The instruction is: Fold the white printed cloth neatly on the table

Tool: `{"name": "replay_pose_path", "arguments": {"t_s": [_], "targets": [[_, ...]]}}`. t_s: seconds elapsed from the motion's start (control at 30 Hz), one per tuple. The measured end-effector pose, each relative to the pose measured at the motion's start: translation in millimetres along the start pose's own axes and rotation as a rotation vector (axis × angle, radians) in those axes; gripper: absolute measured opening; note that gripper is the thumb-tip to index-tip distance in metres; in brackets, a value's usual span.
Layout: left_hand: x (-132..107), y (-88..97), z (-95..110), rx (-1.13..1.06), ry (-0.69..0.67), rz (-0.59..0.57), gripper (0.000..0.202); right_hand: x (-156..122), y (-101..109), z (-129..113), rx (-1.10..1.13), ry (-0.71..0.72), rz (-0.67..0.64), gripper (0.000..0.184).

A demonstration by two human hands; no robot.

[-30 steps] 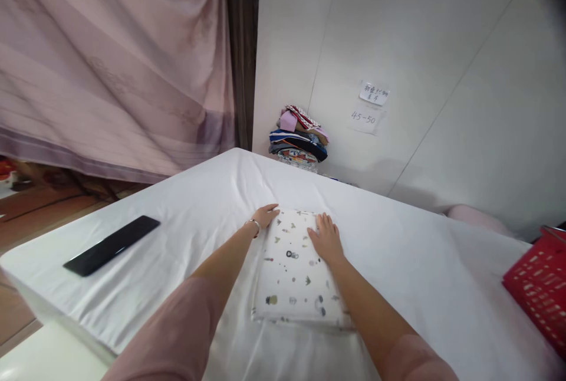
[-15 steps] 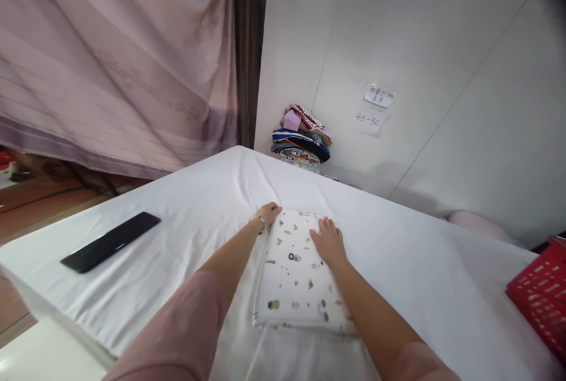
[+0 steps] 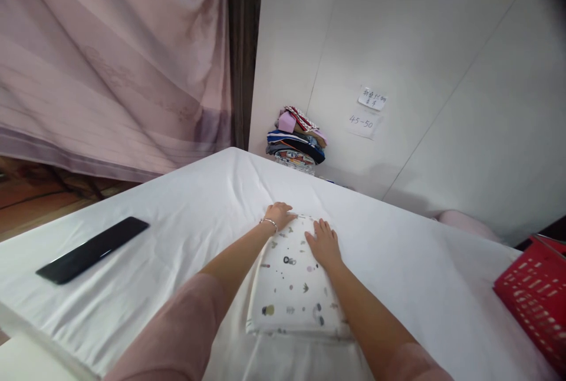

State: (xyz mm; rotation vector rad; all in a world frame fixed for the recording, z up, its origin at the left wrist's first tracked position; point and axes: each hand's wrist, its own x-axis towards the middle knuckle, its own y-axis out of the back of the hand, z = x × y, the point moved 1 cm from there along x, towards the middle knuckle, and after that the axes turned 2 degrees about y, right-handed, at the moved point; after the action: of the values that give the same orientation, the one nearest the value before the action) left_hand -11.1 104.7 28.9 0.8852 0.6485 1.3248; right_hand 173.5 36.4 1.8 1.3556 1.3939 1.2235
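A folded white cloth (image 3: 296, 292) with small printed figures lies flat in front of me on the white-covered table (image 3: 407, 286). At its far left corner rests my left hand (image 3: 279, 214), wearing a bracelet, with fingers stretched over the top edge. My right hand (image 3: 325, 244) lies flat on the far right part of the cloth, its fingers spread. Neither hand grasps anything. My right forearm covers part of the cloth's right edge.
A black phone-like slab (image 3: 94, 249) lies on the left of the table. Beyond the far edge stands a stack of folded clothes (image 3: 297, 139) by the wall. A red basket (image 3: 535, 292) is at the right, and a pink curtain (image 3: 119, 62) hangs at the left.
My left hand has moved right from the cloth's far left corner onto its top edge. My right hand stays flat on the cloth. The whole view has shifted slightly.
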Motion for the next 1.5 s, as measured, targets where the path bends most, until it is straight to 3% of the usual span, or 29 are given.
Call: {"name": "replay_pose_path", "arguments": {"t_s": [0.23, 0.43, 0.73, 0.93, 1.13, 1.33, 1.5], "targets": [[10.1, -14.3, 5.4, 0.081, 0.051, -0.024, 0.029, -0.7, 1.4, -0.7, 0.033, -0.016, 0.018, 0.063], [14.6, -15.8, 3.9, 0.129, 0.085, -0.050, 0.033, -0.3, -0.4, 1.1, 0.063, -0.038, 0.030, 0.064], [13.0, -17.3, 27.5, 0.190, -0.008, -0.065, 0.041, -0.3, 0.1, 0.6, 0.076, -0.040, 0.025, 0.064], [19.6, -25.7, 31.9, 0.220, 0.070, -0.123, 0.037, 0.2, -2.0, 1.3, 0.086, -0.044, 0.060, 0.066], [20.8, -31.0, 32.1, 0.252, 0.085, -0.095, 0.039, 1.3, -2.1, 1.5, 0.090, -0.050, 0.050, 0.064], [4.2, -16.3, 36.3, 0.256, -0.027, 0.024, 0.038, 0.4, 1.7, -0.5, 0.092, -0.069, 0.019, 0.064], [-37.1, -13.6, 30.4, 0.298, -0.146, 0.072, 0.048, 0.5, 1.1, -0.5, 0.089, -0.065, 0.027, 0.063]]}}
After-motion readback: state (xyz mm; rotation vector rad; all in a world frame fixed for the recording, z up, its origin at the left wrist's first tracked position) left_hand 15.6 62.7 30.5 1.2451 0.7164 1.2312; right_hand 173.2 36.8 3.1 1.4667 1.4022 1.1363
